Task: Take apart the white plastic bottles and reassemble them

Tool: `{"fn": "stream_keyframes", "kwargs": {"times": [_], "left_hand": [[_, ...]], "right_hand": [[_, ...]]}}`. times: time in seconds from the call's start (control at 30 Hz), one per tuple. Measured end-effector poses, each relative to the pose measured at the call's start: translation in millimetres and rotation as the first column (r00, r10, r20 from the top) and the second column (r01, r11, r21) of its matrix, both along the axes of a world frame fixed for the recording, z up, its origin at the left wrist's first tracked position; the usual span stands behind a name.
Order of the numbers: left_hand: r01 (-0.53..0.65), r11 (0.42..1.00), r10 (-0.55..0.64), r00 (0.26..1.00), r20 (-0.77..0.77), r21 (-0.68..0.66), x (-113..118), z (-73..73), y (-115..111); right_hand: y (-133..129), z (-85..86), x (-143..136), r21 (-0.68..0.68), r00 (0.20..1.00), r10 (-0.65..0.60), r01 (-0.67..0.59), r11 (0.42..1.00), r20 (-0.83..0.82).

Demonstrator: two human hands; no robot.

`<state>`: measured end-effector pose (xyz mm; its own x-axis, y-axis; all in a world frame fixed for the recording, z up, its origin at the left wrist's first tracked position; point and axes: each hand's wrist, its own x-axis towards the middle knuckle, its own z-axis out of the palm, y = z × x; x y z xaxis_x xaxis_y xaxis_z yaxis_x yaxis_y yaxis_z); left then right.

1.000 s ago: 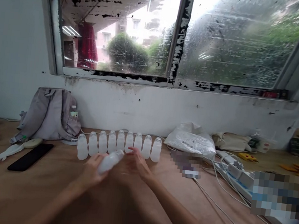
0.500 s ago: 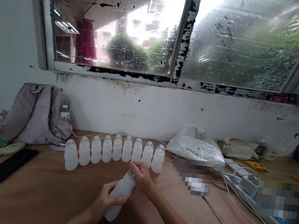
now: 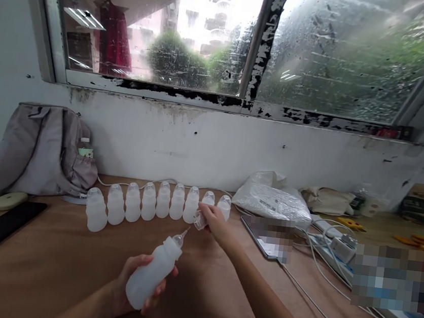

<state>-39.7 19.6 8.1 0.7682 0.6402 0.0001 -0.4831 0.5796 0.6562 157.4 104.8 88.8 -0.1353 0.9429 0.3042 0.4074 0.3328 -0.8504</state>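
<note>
A translucent white squeeze bottle (image 3: pixel 150 277) lies tilted in my left hand (image 3: pixel 131 282), whose fingers wrap round its body. Its clear pointed nozzle (image 3: pixel 182 237) is bare and points up to the right. Just beyond the tip, my right hand (image 3: pixel 212 223) pinches a small clear cap (image 3: pixel 200 220), apart from the bottle. Behind my hands stands a curved row of several similar bottles (image 3: pixel 148 204), upright with clear caps on. My right hand partly hides the bottles at the row's right end.
A grey backpack (image 3: pixel 44 152) leans on the wall at left, near a black flat object (image 3: pixel 1 227). On the right are a clear plastic bag (image 3: pixel 272 201), a phone (image 3: pixel 264 239) on a cable, and a power strip (image 3: pixel 397 315) with tangled cords. A window (image 3: pixel 160 41) is above.
The clear cap has come off the bottle in my right hand, which moved up and right. My left hand drew the bottle down and left, and the nozzle now shows.
</note>
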Motion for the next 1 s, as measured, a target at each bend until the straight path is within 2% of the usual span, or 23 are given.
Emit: {"fn": "stream_keyframes", "kwargs": {"times": [0.03, 0.1, 0.17, 0.2, 0.3, 0.43, 0.47, 0.53, 0.6, 0.63, 0.73, 0.8, 0.87, 0.9, 1.0], "left_hand": [[-0.086, 0.996, 0.086, 0.996, -0.003, -0.002, 1.7, 2.8, -1.0], [-0.244, 0.970, 0.244, 0.970, -0.019, -0.015, 5.2, 9.0, -1.6], [-0.344, 0.938, 0.343, 0.938, -0.042, -0.029, 7.1, 14.0, -0.9], [-0.375, 0.926, 0.373, 0.926, -0.052, -0.034, 7.3, 15.5, -0.4], [-0.425, 0.905, 0.422, 0.904, -0.072, -0.030, 6.2, 16.9, 0.1], [-0.401, 0.915, 0.402, 0.905, -0.137, 0.033, 6.7, 16.2, -3.1], [-0.396, 0.916, 0.401, 0.901, -0.164, 0.063, 7.9, 16.1, -4.3], [-0.395, 0.908, 0.417, 0.881, -0.224, 0.139, 11.2, 16.1, -6.6], [-0.408, 0.881, 0.465, 0.839, -0.282, 0.239, 15.1, 16.5, -8.8], [-0.412, 0.859, 0.498, 0.811, -0.307, 0.305, 17.0, 17.0, -10.0], [-0.410, 0.749, 0.627, 0.693, -0.356, 0.521, 21.1, 19.8, -15.3], [-0.407, 0.703, 0.680, 0.625, -0.383, 0.584, 22.6, 21.8, -20.0], [-0.433, 0.737, 0.660, 0.625, -0.416, 0.519, 23.7, 22.2, -24.3], [-0.448, 0.772, 0.626, 0.657, -0.420, 0.451, 24.0, 21.5, -25.9], [-0.393, 0.903, 0.429, 0.839, -0.336, 0.170, 23.8, 15.6, -26.6]], "right_hand": [[1.4, 3.2, 5.9, 0.003, 0.979, -0.013, 0.013, 1.000, 0.201], [0.9, 6.2, 15.0, -0.018, 0.830, -0.031, 0.049, 0.999, 0.557], [-1.9, 4.6, 20.7, -0.076, 0.681, -0.013, 0.100, 0.992, 0.732], [-3.4, 2.7, 22.8, -0.110, 0.643, 0.008, 0.119, 0.987, 0.765], [-6.0, -2.5, 26.8, -0.155, 0.617, 0.033, 0.145, 0.977, 0.786], [-7.2, 0.6, 22.6, -0.076, 0.646, -0.033, 0.140, 0.987, 0.762], [-8.4, 2.5, 17.8, -0.048, 0.676, -0.049, 0.124, 0.991, 0.736], [-13.4, 4.7, 2.7, -0.035, 0.799, -0.029, 0.063, 0.997, 0.601], [-22.5, 2.9, -18.1, -0.107, 0.969, 0.081, -0.056, 0.993, 0.235], [-28.4, 0.5, -29.1, -0.167, 0.989, 0.137, -0.125, 0.978, 0.060], [-47.0, -8.2, -56.2, -0.268, 0.957, 0.145, -0.213, 0.940, -0.251], [-56.0, -11.8, -65.6, -0.302, 0.889, 0.201, -0.341, 0.890, -0.412], [-60.3, -13.0, -68.6, -0.283, 0.829, 0.255, -0.433, 0.856, -0.499], [-61.0, -13.0, -68.7, -0.267, 0.815, 0.261, -0.443, 0.856, -0.517], [-61.3, -12.9, -67.5, -0.254, 0.794, 0.202, -0.406, 0.878, -0.574]]}}
